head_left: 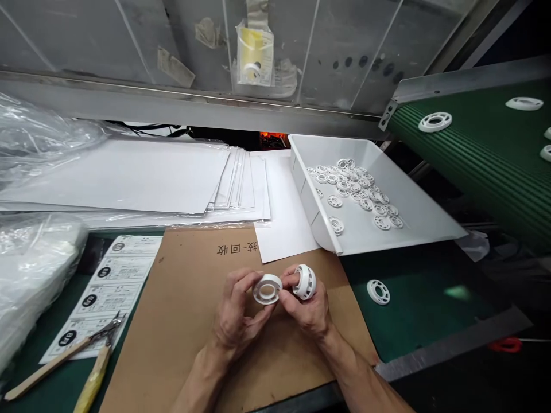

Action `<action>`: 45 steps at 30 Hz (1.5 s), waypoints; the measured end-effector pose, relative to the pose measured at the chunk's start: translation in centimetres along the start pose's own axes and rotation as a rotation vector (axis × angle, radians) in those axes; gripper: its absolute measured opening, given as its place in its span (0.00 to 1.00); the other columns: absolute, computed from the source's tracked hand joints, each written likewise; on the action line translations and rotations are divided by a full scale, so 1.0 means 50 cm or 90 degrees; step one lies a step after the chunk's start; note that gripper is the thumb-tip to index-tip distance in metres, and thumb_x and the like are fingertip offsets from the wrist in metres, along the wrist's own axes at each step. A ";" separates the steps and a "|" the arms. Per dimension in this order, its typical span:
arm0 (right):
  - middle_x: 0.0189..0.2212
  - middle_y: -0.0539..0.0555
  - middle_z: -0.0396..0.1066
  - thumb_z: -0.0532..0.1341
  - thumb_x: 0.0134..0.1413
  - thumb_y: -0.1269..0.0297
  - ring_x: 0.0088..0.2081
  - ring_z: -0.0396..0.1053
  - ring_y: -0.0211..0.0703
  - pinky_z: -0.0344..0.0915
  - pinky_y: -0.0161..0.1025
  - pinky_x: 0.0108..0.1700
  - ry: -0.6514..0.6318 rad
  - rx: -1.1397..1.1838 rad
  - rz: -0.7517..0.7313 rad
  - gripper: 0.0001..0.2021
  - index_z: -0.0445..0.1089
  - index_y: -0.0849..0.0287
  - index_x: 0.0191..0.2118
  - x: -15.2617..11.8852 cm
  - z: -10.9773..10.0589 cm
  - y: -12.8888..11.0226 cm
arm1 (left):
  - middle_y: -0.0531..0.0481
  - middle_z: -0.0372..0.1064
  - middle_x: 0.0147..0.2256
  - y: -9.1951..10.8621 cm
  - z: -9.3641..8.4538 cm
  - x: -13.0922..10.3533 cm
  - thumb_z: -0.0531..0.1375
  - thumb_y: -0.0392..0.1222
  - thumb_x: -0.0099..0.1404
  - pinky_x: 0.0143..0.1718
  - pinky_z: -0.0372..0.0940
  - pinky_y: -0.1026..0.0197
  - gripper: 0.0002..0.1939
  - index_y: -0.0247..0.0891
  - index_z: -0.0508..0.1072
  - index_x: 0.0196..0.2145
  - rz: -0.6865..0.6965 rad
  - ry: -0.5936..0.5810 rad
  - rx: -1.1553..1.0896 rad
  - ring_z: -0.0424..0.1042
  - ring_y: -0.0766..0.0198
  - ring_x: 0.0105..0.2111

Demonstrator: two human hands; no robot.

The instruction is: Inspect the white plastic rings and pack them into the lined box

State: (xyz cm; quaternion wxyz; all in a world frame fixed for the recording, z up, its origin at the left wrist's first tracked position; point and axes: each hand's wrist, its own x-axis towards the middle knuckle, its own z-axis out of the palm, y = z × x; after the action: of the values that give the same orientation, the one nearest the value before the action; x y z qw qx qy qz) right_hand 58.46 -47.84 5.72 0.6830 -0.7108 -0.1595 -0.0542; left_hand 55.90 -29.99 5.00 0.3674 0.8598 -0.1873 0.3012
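Over the brown cardboard (pixel 172 321), my left hand (pixel 236 312) grips a white plastic ring (pixel 259 292) by its edge, its slotted face turned up toward me. Beside it, my right hand (pixel 310 307) holds white slotted rings (pixel 306 282) around a fingertip; they look like two stacked together. The right thumb and finger reach the near edge of the left ring. One loose white ring (pixel 379 292) lies on the green surface to the right.
A white tray (pixel 413 201) of many rings stands behind right. A green conveyor (pixel 482 149) carries more rings at upper right. White sheets (pixel 129 172), plastic bags (pixel 34 275), a label sheet (pixel 116 281), cutters (pixel 107 330) and a yellow-handled tool (pixel 95 378) lie left.
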 end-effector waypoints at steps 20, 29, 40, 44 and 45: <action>0.32 0.55 0.73 0.65 0.59 0.53 0.32 0.70 0.46 0.67 0.41 0.35 -0.062 0.080 0.088 0.15 0.74 0.57 0.26 -0.013 0.003 0.017 | 0.44 0.72 0.43 0.019 -0.008 0.002 0.64 0.43 0.57 0.43 0.74 0.52 0.23 0.41 0.66 0.50 -0.105 -0.010 -0.201 0.74 0.53 0.42; 0.29 0.53 0.72 0.64 0.58 0.53 0.24 0.64 0.39 0.60 0.39 0.27 -0.104 0.075 0.048 0.18 0.71 0.58 0.22 -0.011 0.001 0.004 | 0.48 0.72 0.35 0.010 -0.006 -0.007 0.63 0.48 0.60 0.33 0.69 0.58 0.15 0.40 0.70 0.43 -0.173 -0.032 -0.240 0.72 0.59 0.32; 0.31 0.55 0.71 0.65 0.57 0.53 0.31 0.69 0.46 0.67 0.42 0.34 -0.056 0.073 0.036 0.16 0.76 0.57 0.25 -0.013 -0.005 0.004 | 0.50 0.71 0.30 0.007 -0.009 0.000 0.60 0.49 0.62 0.29 0.65 0.59 0.10 0.40 0.71 0.35 -0.246 -0.109 -0.266 0.70 0.60 0.28; 0.34 0.56 0.72 0.67 0.56 0.55 0.37 0.71 0.49 0.68 0.43 0.41 -0.041 0.082 0.028 0.11 0.81 0.56 0.31 -0.013 -0.010 0.008 | 0.49 0.72 0.33 0.012 -0.006 -0.001 0.61 0.46 0.58 0.33 0.67 0.57 0.10 0.40 0.70 0.37 -0.238 -0.146 -0.246 0.71 0.59 0.31; 0.34 0.56 0.72 0.67 0.56 0.56 0.37 0.71 0.49 0.68 0.43 0.41 -0.048 0.083 0.028 0.10 0.81 0.56 0.32 -0.014 -0.011 0.009 | 0.49 0.72 0.34 0.012 -0.005 -0.002 0.61 0.45 0.58 0.34 0.68 0.57 0.11 0.40 0.70 0.38 -0.235 -0.150 -0.247 0.72 0.58 0.33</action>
State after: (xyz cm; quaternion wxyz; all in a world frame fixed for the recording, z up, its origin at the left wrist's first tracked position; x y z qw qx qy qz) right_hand 58.04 -48.50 5.13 0.7226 -0.6694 -0.1728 -0.0018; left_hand 55.40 -30.20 5.38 0.5491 0.8222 -0.1229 0.0858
